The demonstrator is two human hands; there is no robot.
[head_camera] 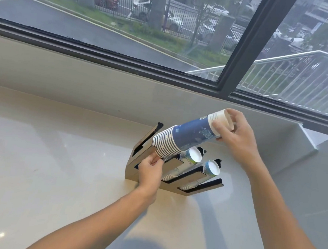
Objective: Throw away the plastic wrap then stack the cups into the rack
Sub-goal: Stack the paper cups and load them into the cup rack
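A long nested stack of blue and white paper cups [185, 137] lies slanted above the rack [174, 188], rims toward the lower left, base toward the upper right. My right hand [231, 133] grips the base end of the stack. My left hand [150, 169] pinches the rim end where it meets the front of the rack. The dark rack lies on the pale counter [48, 164] and has several slots. Two slots on the right hold other cup stacks [194, 156], [211, 167] with white bases showing. No plastic wrap is in view.
The counter runs back to a low pale wall [103, 84] under a dark-framed window [241, 52]. A step in the ledge [307, 141] rises at the right. Outside are a road, a fence and parked cars.
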